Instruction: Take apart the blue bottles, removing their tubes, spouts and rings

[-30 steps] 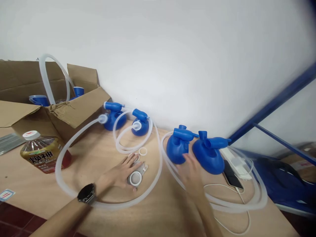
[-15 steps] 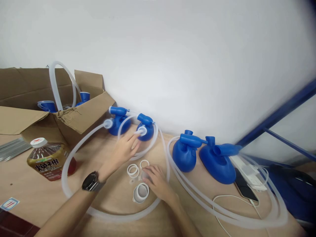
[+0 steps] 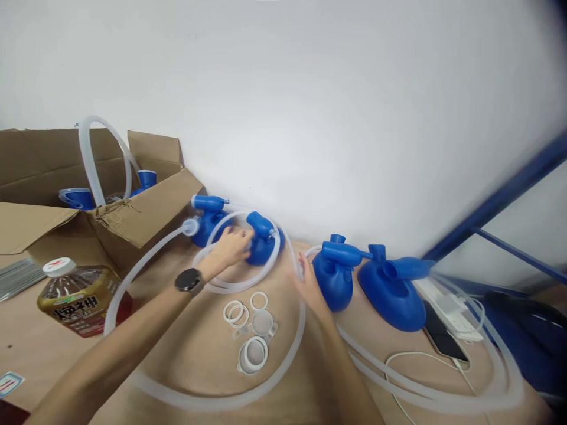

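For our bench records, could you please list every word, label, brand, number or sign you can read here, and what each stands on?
"11": red, on the blue-edged sticker at the far left.
Bottle: large dark characters on its gold-and-red label, too blurred to read surely; the smaller print is illegible.
Bottle cap: a red mark, too small to make out.
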Demonstrator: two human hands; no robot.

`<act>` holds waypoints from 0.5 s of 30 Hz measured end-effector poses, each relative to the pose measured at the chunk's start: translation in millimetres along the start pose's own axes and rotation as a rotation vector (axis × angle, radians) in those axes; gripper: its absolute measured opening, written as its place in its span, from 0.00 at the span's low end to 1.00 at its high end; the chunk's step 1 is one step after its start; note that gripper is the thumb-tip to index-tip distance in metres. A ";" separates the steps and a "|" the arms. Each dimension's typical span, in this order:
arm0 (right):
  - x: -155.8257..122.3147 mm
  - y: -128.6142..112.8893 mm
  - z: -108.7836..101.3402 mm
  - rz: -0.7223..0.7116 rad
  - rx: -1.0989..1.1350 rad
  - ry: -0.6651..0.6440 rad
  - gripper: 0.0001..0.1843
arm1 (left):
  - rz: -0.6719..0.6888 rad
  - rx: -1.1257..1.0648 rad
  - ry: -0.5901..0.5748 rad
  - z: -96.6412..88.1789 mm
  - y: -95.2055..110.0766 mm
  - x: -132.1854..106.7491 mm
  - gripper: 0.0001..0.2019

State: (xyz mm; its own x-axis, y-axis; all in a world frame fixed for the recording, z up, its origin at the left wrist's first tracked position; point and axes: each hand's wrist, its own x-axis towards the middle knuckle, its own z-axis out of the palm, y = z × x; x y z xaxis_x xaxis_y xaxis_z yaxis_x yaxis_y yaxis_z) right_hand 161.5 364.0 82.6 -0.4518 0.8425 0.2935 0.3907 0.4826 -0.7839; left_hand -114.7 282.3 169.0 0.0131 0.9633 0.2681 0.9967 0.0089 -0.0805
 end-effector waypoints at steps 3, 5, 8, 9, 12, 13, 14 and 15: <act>11.8 5.4 -1.9 -0.005 -0.002 0.034 0.55 | 0.138 0.013 -0.019 -7.7 -23.3 -16.0 0.31; 22.1 3.7 2.6 -0.047 -0.039 0.035 0.59 | 0.183 0.026 -0.017 -9.3 -27.2 -21.2 0.31; 38.4 2.6 12.9 -0.129 -0.137 -0.052 0.59 | 0.224 0.037 -0.012 -7.0 -23.7 -19.3 0.28; 42.7 4.0 16.1 -0.153 -0.156 -0.098 0.59 | 0.234 0.037 -0.013 -5.7 -22.3 -16.8 0.26; 49.2 12.4 23.1 -0.195 -0.154 -0.180 0.62 | 0.257 0.029 -0.023 -2.7 -19.9 -6.1 0.22; 49.4 15.5 24.5 -0.198 -0.152 -0.177 0.64 | 0.262 0.025 -0.029 -2.5 -19.3 -2.0 0.21; 48.9 18.3 25.4 -0.198 -0.153 -0.170 0.64 | 0.266 0.022 -0.035 -2.7 -18.6 2.0 0.20; 48.1 20.5 25.9 -0.196 -0.155 -0.165 0.64 | 0.270 0.018 -0.042 -3.3 -17.5 5.9 0.18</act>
State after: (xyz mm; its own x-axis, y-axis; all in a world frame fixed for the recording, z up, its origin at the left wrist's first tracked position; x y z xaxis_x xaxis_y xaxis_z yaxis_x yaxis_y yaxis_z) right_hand 127.0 408.2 66.5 -0.6503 0.6851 0.3283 0.3952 0.6741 -0.6240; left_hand -131.8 286.9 175.2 0.2749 0.9416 0.1944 0.9558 -0.2457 -0.1613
